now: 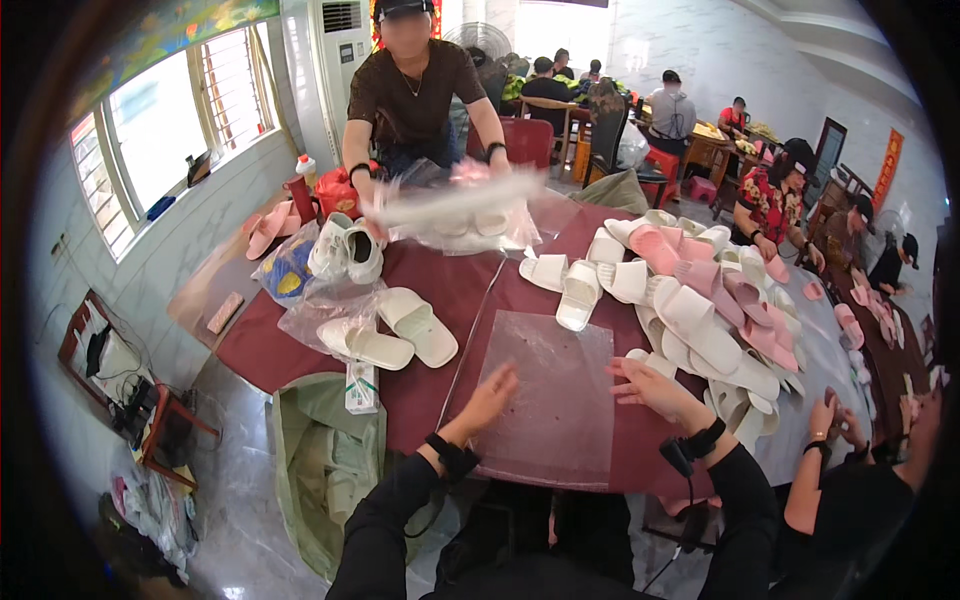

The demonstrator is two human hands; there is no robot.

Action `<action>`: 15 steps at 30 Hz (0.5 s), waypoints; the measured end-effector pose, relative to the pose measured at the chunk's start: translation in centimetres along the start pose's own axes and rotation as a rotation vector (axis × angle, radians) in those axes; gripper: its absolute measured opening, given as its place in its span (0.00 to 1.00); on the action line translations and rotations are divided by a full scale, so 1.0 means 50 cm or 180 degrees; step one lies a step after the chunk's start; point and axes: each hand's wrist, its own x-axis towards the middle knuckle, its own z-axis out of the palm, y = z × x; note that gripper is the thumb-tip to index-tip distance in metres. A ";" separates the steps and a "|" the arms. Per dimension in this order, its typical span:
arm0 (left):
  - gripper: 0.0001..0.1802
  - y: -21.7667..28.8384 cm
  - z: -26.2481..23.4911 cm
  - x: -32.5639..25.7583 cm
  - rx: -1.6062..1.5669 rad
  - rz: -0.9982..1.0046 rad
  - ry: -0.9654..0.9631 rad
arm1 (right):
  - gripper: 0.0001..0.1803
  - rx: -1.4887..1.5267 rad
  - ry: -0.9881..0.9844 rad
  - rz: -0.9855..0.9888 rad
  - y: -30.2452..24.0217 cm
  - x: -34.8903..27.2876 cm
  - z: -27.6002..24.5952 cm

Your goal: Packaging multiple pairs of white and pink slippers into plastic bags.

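A clear flat plastic bag [550, 370] lies on the dark red tabletop in front of me. My left hand [488, 402] hovers by its left side, fingers stretched and holding nothing. Over the bag's right edge is my right hand [655, 388], empty, with its fingers spread. Just beyond that hand, white slippers [690, 305] and pink slippers [658, 247] are heaped. One white slipper [578, 296] rests close to the bag's far edge. To the left sits a pair of white slippers [420, 327], one partly under clear plastic.
Across the table a person [415, 100] handles a blurred clear plastic bag [460, 205]. White sneakers [345, 248] stand at the left. A green sack [325, 460] holding pale slippers is below the table's left edge. At right, a co-worker's hands [835, 420] are near the table.
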 end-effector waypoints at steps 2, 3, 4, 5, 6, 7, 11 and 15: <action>0.34 0.007 -0.029 0.018 -0.1157 -0.0045 0.0373 | 0.32 -0.0033 0.0064 0.0052 0.020 0.038 -0.022; 0.39 0.013 -0.048 0.028 -0.2282 -0.0042 0.0754 | 0.32 -0.0066 0.0143 0.0057 0.029 0.057 -0.032; 0.45 0.013 -0.075 0.033 -0.2438 -0.0138 0.0942 | 0.32 -0.0066 0.0072 0.0113 0.030 0.079 -0.030; 0.52 0.008 -0.101 0.035 -0.2594 -0.0234 0.1128 | 0.32 -0.0271 0.0175 0.0137 0.028 0.100 -0.025; 0.55 -0.013 -0.120 0.040 -0.2471 -0.0136 0.1169 | 0.32 -0.0475 0.0275 0.0161 0.030 0.121 -0.020; 0.52 -0.009 -0.124 0.046 -0.2555 -0.0183 0.1335 | 0.32 -0.0468 0.0230 0.0221 0.034 0.142 -0.019; 0.38 -0.044 -0.139 0.067 -0.2419 -0.0714 0.2025 | 0.30 -0.0603 0.0141 -0.0207 0.047 0.230 -0.020; 0.30 -0.030 -0.159 0.057 -0.2686 -0.1412 0.2698 | 0.28 -0.0695 0.0053 -0.0236 0.008 0.312 -0.014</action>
